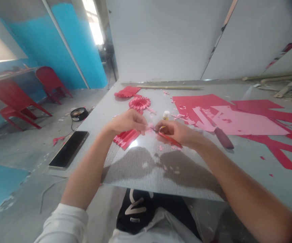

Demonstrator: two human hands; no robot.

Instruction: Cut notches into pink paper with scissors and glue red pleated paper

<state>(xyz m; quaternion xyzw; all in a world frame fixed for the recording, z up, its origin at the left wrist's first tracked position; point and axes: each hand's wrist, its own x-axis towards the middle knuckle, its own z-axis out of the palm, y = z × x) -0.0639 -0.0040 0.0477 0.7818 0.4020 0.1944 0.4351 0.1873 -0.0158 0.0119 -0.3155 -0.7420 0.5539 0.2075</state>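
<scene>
My left hand (128, 121) is closed in a pinch on a small pink paper piece (150, 127) above the grey table (141, 168). My right hand (177, 132) is closed round a red tool (170, 139) that looks like a pen or craft knife, its tip at the paper piece. Under my left hand lies a folded red paper strip (125, 138). A round pleated red rosette (139, 103) and another pleated red fold (127, 91) lie further back. A small glue bottle (166, 115) stands just behind my right hand.
Large red and pink paper sheets (237, 118) with cut-outs cover the table's right side, with a dark-handled tool (223, 137) on them. A black phone (68, 149) lies at the left edge. Red chairs (14, 101) and a round black object (79, 114) are on the floor to the left. Paper scraps are scattered.
</scene>
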